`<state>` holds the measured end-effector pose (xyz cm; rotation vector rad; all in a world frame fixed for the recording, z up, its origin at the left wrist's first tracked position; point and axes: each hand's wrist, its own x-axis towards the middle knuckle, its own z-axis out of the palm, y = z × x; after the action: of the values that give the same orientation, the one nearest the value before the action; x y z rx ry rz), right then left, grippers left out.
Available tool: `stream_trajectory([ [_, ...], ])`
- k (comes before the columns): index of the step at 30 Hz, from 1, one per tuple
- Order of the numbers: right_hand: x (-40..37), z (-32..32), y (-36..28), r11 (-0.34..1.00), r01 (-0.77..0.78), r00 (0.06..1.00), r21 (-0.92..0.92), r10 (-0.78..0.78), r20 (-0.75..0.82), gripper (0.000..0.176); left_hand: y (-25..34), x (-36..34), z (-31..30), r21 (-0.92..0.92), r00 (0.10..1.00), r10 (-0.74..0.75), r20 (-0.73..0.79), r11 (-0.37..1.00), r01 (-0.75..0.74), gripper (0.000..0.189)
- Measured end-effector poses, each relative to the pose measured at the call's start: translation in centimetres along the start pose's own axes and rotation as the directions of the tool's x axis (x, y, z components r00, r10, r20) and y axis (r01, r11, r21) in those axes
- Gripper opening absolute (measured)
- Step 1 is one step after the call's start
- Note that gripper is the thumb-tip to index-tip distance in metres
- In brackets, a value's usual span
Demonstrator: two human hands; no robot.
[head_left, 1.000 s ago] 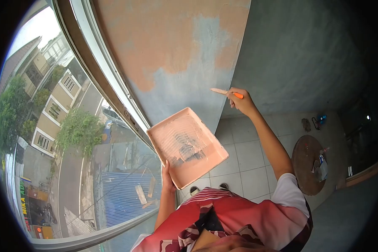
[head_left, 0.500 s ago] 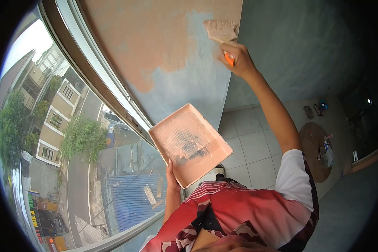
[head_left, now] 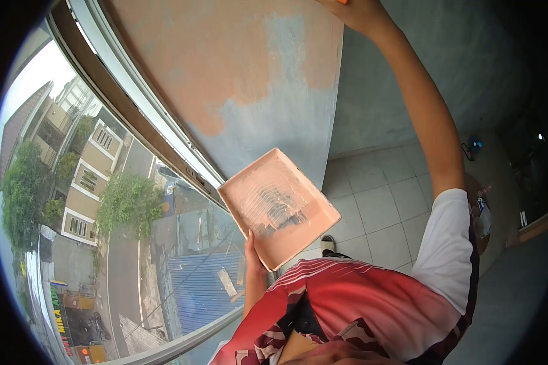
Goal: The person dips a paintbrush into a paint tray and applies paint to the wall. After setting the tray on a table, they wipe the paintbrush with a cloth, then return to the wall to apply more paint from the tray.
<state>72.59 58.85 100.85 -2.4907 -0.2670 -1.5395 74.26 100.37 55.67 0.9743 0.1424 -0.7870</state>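
Observation:
My left hand grips the lower left edge of a paint tray coated in pink paint, with ridges and a dark worn patch on its floor. At the top edge of the view, my right hand is closed around a paintbrush, of which only a bit of orange handle shows. The bristles lie out of frame. Ahead stands a wall panel, pink over its upper and left part and grey-blue below, with a grey strip running up between pink areas.
A window frame runs along the left, with a street and a blue corrugated roof far below. Right of the panel's edge are a grey wall and a tiled floor. A round brown surface holds small items.
My right hand has moved up with the paintbrush, whose bristles have left the view. A pink band now covers the panel's right edge. The tray stays nearly in place.

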Motion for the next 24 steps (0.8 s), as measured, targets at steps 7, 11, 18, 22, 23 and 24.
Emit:
stream_trajectory([
  [7,-11.3,8.3,2.4,0.995,-0.067,0.984,-0.074,0.078,0.160,0.017,-1.2,1.1,-1.9,-0.020,1.000,-0.005,-0.018,1.000,0.005,0.067],
  [11,-18.9,10.6,1.2,0.922,-0.383,0.791,-0.055,0.358,0.495,0.023,-0.7,1.2,-1.4,-0.048,0.997,-0.071,0.008,0.996,0.071,0.065],
  [18,-11.4,5.8,2.6,0.905,-0.425,0.814,-0.012,0.388,0.433,0.024,-0.4,1.1,-1.2,-0.015,0.999,-0.054,-0.009,0.998,0.053,0.065],
  [22,-1.5,0.8,1.1,0.994,-0.080,0.972,-0.073,0.094,0.216,0.015,0.2,0.4,-0.1,0.012,0.997,-0.061,-0.043,0.998,0.062,0.065],
  [23,0.0,0.1,0.4,0.994,-0.087,0.971,-0.068,0.100,0.217,0.015,0.1,0.4,0.0,0.006,0.998,-0.047,-0.045,0.999,0.048,0.065],
  [24,1.4,-0.3,-0.2,0.998,0.031,0.996,-0.050,-0.027,0.088,0.016,0.1,0.3,0.0,0.008,0.997,-0.051,-0.052,0.999,0.051,0.065],
])
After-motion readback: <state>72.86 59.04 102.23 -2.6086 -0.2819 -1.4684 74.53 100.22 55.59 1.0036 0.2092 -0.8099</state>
